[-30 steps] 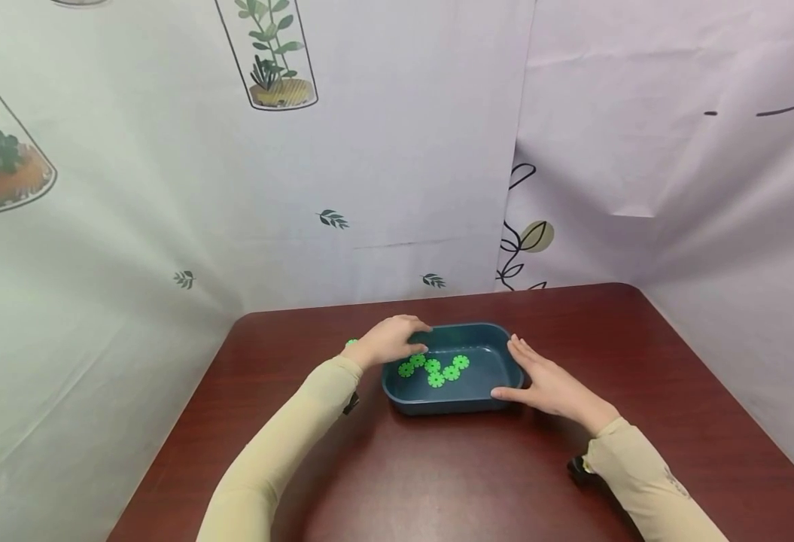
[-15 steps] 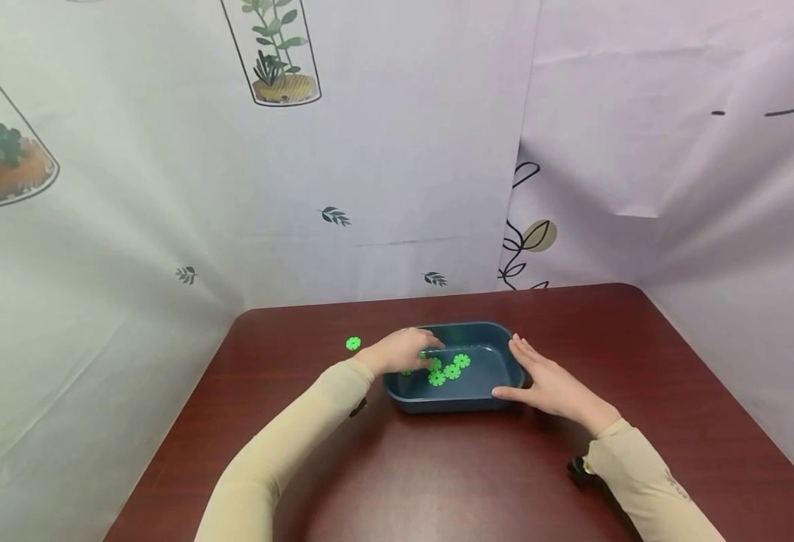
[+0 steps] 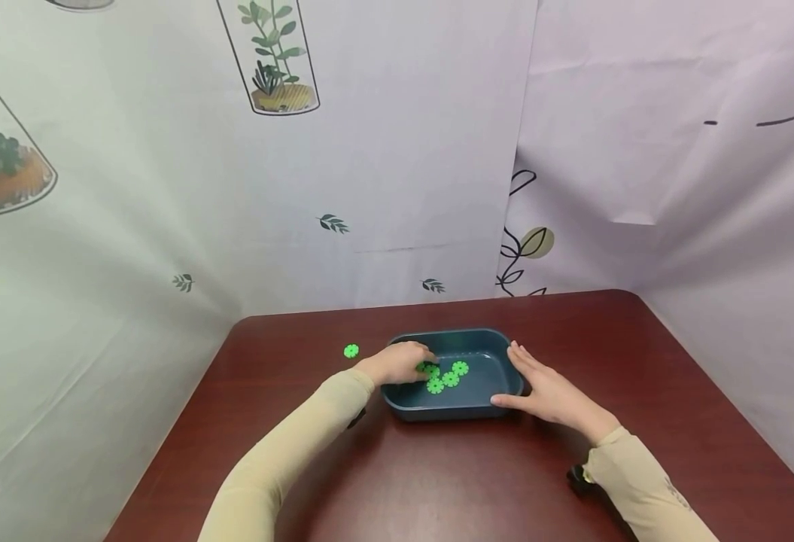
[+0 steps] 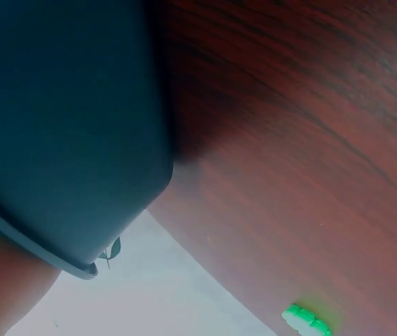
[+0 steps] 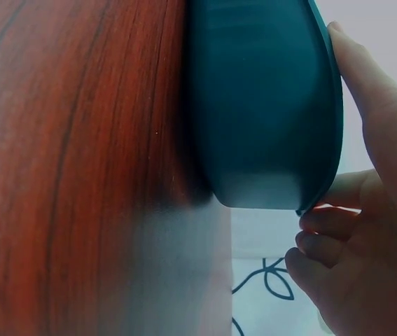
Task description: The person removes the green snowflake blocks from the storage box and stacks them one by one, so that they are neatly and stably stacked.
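Observation:
A dark blue-green rectangular tray [image 3: 485,412] stands on the table, with several green snowflake discs [image 3: 451,379] lying flat on its floor. My left hand [image 3: 400,363] reaches in over the tray's left end, its fingers bent down at the leftmost discs. The fingertips partly cover these discs, so any pinch on one is hidden. At the tray's right end my right hand [image 3: 555,391] rests on the rim, thumb spread toward the near side and fingers toward the far corner. In the right wrist view, its thumb [image 5: 363,66] touches the rim.
One loose green disc [image 3: 351,351] lies on the dark red wooden table [image 3: 403,482], left of the tray. Behind the table hangs a pale cloth [image 3: 397,165] printed with plants; more cloth flanks both sides.
My left hand has moved down and slightly right into the tray, over the leftmost discs. The loose disc left of the tray has come into full view. My right hand stays at the rim.

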The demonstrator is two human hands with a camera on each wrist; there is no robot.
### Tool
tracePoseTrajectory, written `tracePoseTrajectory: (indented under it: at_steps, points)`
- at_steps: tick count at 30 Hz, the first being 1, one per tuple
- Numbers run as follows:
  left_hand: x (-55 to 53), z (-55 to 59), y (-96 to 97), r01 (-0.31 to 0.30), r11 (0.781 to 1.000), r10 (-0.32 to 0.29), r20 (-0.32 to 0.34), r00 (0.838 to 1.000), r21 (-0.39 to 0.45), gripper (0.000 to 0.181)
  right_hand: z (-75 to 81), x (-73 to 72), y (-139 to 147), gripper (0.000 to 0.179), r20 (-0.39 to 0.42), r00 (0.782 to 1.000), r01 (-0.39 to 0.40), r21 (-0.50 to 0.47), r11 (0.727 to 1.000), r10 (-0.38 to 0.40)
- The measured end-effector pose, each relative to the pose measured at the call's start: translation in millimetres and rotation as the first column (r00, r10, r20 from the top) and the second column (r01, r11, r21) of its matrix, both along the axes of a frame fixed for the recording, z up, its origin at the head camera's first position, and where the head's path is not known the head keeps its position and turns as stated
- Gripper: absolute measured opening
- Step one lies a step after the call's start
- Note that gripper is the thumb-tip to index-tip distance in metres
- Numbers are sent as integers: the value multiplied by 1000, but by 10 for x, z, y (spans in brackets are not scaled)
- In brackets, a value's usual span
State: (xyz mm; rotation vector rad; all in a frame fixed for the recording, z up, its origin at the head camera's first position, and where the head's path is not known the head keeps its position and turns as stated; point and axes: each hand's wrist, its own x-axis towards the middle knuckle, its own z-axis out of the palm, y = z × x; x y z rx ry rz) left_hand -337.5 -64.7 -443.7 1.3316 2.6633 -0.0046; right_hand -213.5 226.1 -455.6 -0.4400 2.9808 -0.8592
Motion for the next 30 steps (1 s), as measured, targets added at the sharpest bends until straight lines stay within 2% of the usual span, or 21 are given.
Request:
tracePoseTrajectory:
  at_steps: [10, 18, 25, 30]
  points:
    - [-13, -9, -42, 39, 999, -40, 43, 998, 36, 36, -9, -2, -4, 116, -1, 1000, 3, 3, 1000, -3]
    - [24, -6, -27, 50, 998, -52, 57, 997, 48, 35, -10, 16, -10, 116, 2, 1000, 2, 4, 1000, -2]
    - [35, 2, 9, 43, 998, -47, 77, 996, 52, 34, -16, 27, -17, 115, -5, 1000, -1, 1, 1000, 1]
    - [12, 21, 38, 12, 997, -21, 125, 992, 78, 33, 1, 17, -16, 115, -8, 1000, 0, -3, 1000, 0]
